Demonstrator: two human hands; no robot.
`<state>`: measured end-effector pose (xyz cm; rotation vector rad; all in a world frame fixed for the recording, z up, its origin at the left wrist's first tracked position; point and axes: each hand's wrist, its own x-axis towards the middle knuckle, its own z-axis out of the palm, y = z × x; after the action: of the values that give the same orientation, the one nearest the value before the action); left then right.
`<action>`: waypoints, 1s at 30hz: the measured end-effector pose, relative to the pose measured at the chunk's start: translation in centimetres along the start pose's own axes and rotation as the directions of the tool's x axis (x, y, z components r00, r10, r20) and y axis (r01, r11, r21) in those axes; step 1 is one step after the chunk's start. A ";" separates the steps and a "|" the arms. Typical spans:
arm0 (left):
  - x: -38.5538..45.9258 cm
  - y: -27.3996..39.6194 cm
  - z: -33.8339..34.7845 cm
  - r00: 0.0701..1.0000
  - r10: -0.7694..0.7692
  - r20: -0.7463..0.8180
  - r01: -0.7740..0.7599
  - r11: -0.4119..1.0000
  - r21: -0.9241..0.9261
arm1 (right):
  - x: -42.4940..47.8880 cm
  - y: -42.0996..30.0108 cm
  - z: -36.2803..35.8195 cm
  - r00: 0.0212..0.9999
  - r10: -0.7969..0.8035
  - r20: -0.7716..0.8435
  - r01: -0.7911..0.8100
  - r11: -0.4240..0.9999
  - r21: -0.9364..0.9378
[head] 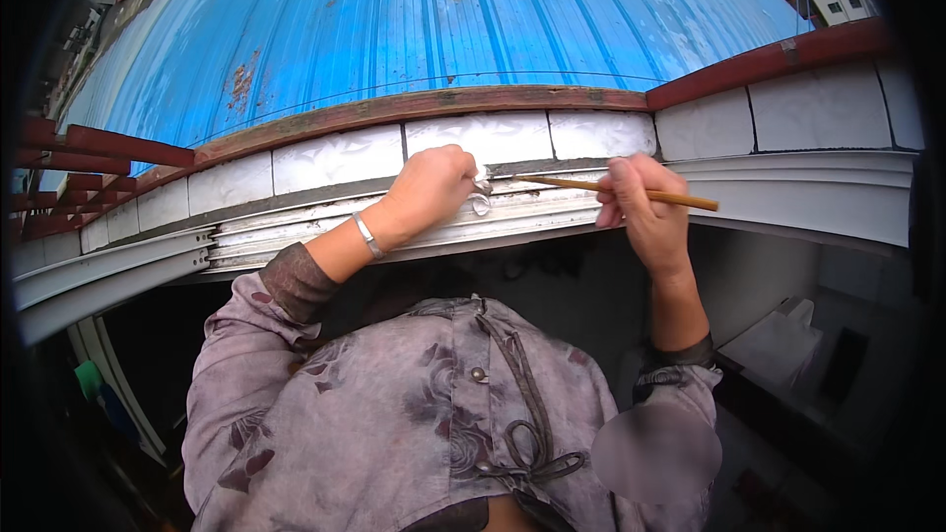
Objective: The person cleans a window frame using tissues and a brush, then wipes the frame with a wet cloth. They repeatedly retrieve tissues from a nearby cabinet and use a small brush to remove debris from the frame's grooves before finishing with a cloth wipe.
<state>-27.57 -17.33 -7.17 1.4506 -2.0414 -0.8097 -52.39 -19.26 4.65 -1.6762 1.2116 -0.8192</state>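
Note:
My left hand (436,181) rests over the sill with its fingers pinched on a crumpled white piece (481,201) that looks like tissue or thin cloth. Part of that piece is hidden by the fingers. Between the fingers of my right hand (641,199) is a slim brown wooden stick (680,199), perhaps a brush or chopstick. Its narrow end points left, close to the white piece; whether the two touch I cannot tell. Below both hands runs a white sliding-window track (547,207) with dirt in its grooves.
White tiles (480,139) line the outer ledge, edged by a reddish-brown rail (414,105). Beyond lies a blue corrugated metal roof (355,22). Window sash frames stand at the left (111,273) and right (798,196). A pale box-like object (772,343) sits indoors at lower right.

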 end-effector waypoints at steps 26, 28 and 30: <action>-3.7 2.2 0.3 0.959 0.150 -0.241 -0.117 0.982 0.148 | -3.7 3.0 3.8 0.940 -0.340 0.000 0.338 0.936 -0.096; -4.0 1.7 0.3 0.958 0.157 -0.238 -0.129 0.983 0.128 | -2.8 2.9 3.9 0.931 -0.363 0.030 0.363 0.921 -0.139; -4.1 1.3 0.9 0.960 0.131 -0.246 -0.113 0.990 0.086 | -2.2 2.4 3.7 0.973 -0.225 0.051 0.229 0.969 -0.092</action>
<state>-27.81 -12.98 -7.12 1.3724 -1.9588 -0.4801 -50.68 -16.41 0.98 -1.9278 1.0586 -0.8718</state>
